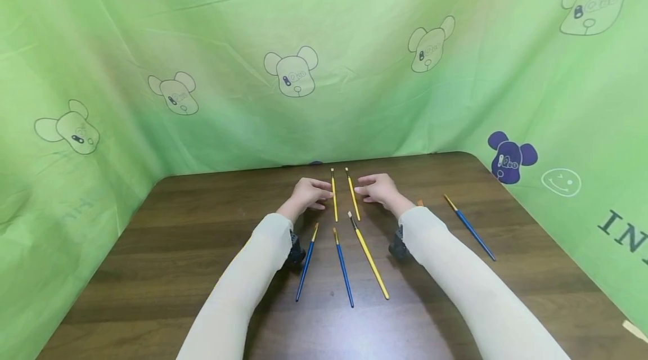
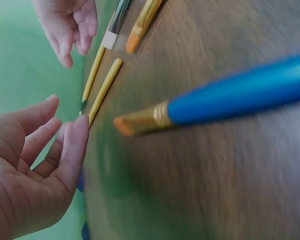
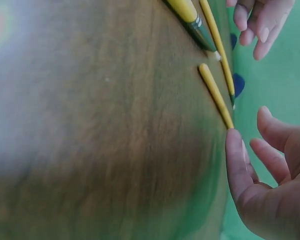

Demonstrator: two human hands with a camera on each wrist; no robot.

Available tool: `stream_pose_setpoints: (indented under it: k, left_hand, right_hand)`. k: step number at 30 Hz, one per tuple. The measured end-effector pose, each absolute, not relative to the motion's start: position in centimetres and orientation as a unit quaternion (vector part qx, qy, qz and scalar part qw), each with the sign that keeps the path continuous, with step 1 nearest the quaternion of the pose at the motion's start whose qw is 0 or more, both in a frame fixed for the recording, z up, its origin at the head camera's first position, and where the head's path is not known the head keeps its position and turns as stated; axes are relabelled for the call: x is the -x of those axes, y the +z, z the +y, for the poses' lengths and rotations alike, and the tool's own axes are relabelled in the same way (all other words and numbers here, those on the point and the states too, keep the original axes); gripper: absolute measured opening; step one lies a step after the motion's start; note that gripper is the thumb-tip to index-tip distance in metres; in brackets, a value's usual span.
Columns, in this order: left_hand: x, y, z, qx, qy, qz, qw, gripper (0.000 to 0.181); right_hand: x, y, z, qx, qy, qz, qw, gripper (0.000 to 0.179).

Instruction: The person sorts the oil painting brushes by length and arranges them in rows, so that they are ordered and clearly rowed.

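My left hand is beside a thin yellow paintbrush, its fingertips at or against the handle. On the other side, my right hand is close to a second thin yellow paintbrush. Whether the fingers really touch is hard to tell in the head view. In the right wrist view, the right hand's fingertips meet the end of a yellow handle. Fingers of both hands are loosely bent, with nothing gripped. Both thin brushes lie flat, bristles toward the back.
Nearer me lie a larger yellow paintbrush and two blue paintbrushes, one left and one middle. Another blue paintbrush is far right. An orange tip shows behind the right sleeve. Green cloth hangs behind the wooden table.
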State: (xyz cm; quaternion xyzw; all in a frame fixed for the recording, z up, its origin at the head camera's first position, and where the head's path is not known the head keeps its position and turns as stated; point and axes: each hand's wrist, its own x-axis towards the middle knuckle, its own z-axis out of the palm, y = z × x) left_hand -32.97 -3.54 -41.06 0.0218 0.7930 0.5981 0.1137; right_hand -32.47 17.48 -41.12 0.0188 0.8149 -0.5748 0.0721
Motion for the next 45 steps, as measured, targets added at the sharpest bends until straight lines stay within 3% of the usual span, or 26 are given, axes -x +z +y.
stream_pose_setpoints:
  k: [16, 45]
  left_hand:
    - [30.3, -38.4, -10.6, -0.122, 0.57, 0.801, 0.137, 0.043]
    - [23.7, -40.1, -21.8, -0.119, 0.566, 0.808, 0.112, 0.046]
  right_hand:
    - [28.8, -39.5, 18.6, 0.03, -0.58, 0.812, 0.06, 0.047]
    - [21.6, -41.0, 18.8, 0.026, -0.606, 0.793, 0.055, 0.042]
